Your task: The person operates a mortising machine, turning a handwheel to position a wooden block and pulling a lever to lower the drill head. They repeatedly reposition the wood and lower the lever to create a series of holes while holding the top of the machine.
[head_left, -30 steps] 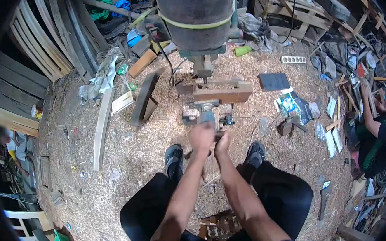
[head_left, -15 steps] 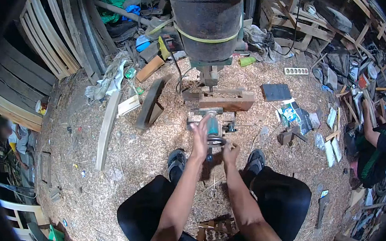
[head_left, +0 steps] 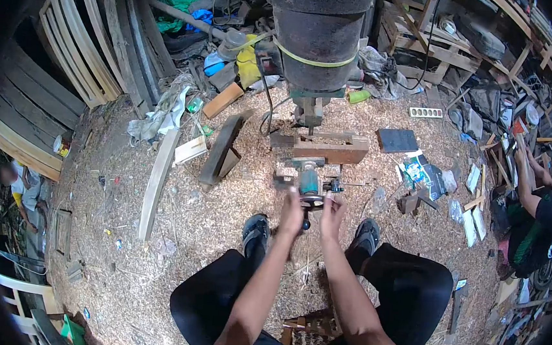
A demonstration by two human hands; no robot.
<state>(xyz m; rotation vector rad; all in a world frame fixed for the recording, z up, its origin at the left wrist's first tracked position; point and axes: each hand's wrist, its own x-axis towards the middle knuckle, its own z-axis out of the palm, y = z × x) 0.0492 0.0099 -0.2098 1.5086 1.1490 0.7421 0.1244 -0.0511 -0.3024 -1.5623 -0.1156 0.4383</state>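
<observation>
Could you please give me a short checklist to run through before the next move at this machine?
1. Both hands at the handwheel: ok; left hand at its left side, right hand at its right.
2. Hands clear of the tool bit: ok; both are down by the wheel.
3. Wooden block clamped firmly: cannot tell; it sits by the clamp, but its grip does not show.
4. Bit lined up with the block: cannot tell from this angle.
5. Floor clear of debris: not ok; wood shavings lie all around.

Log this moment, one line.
left hand at black round handwheel, left rim; right hand at same handwheel, right rim; brown rectangular wooden block beyond handwheel
</observation>
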